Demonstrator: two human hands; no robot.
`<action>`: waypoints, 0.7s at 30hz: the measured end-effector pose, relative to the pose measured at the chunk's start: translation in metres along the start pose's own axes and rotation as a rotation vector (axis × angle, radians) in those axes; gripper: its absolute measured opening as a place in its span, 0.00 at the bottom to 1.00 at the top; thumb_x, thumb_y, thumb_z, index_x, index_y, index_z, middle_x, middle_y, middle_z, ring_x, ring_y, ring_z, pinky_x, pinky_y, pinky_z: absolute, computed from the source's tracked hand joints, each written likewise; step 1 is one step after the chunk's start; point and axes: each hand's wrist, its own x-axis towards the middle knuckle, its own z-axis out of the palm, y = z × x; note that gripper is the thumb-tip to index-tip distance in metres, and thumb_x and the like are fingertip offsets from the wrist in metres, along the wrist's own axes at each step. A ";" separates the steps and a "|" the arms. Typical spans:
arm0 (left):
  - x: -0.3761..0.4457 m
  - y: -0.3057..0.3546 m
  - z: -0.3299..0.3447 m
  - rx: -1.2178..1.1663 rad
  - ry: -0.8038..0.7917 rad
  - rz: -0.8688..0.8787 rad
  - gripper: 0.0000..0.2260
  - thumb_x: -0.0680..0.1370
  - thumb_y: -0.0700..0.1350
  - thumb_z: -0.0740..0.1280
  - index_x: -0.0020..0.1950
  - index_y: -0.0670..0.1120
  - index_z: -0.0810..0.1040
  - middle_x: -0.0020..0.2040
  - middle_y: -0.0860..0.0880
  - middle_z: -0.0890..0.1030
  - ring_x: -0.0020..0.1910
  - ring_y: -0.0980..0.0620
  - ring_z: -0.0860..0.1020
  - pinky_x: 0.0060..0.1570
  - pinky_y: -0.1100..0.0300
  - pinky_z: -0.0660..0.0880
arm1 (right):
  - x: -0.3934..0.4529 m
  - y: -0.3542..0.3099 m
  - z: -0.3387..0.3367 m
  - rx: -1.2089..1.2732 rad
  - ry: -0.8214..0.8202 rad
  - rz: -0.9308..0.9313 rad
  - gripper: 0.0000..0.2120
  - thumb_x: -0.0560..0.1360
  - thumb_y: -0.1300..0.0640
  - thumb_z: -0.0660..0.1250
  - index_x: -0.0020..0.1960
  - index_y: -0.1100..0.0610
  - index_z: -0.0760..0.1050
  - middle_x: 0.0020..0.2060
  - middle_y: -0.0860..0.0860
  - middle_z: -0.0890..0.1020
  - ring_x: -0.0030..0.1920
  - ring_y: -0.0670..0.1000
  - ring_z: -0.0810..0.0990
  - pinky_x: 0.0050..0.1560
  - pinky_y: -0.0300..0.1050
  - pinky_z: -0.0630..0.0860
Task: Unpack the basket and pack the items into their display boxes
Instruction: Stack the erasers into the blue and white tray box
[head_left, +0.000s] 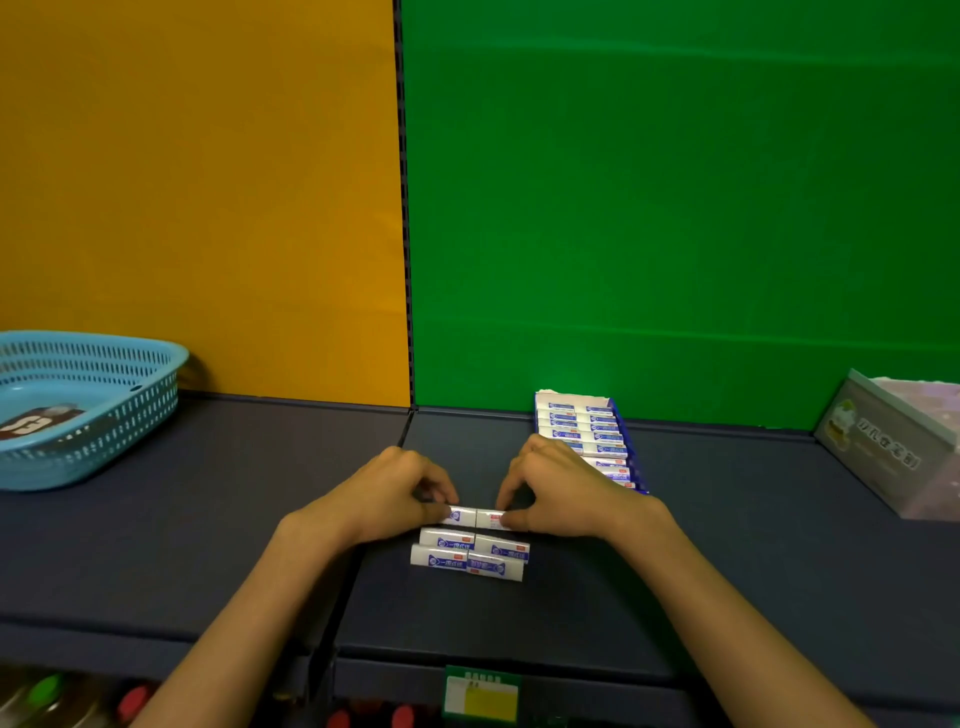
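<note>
Hands squaring up loose packs, centre frame.
Basket (78, 410) far left w/ one dark item left; left hand (384, 499) & right hand (561, 493) each pinch a small pack (470, 517); display box (592, 436) just right. Risk: uneven squeeze buckles the row, packs (467, 556) below scatter.

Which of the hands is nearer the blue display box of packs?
Right. The right hand sits just in front of the display box, overlapping its near end; the left hand is farther left, across the loose packs.
</note>
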 end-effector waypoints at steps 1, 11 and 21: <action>0.002 -0.002 0.001 0.000 0.010 0.000 0.05 0.77 0.49 0.71 0.52 0.57 0.83 0.47 0.59 0.82 0.48 0.63 0.78 0.51 0.61 0.79 | 0.002 0.000 0.001 -0.010 0.007 0.011 0.09 0.75 0.45 0.71 0.51 0.47 0.84 0.42 0.39 0.81 0.51 0.45 0.68 0.55 0.45 0.69; 0.039 -0.026 0.003 0.077 0.136 -0.002 0.05 0.80 0.51 0.66 0.55 0.56 0.79 0.51 0.56 0.79 0.48 0.60 0.75 0.50 0.57 0.76 | 0.024 0.010 0.002 -0.041 0.062 0.098 0.09 0.78 0.49 0.68 0.56 0.49 0.81 0.47 0.46 0.82 0.55 0.49 0.71 0.53 0.46 0.66; 0.068 -0.029 0.009 0.187 0.079 0.013 0.14 0.79 0.55 0.67 0.63 0.54 0.78 0.56 0.52 0.77 0.57 0.52 0.73 0.57 0.53 0.72 | 0.040 0.024 0.004 -0.073 0.055 0.116 0.10 0.77 0.49 0.67 0.57 0.49 0.81 0.50 0.47 0.83 0.57 0.51 0.72 0.56 0.48 0.67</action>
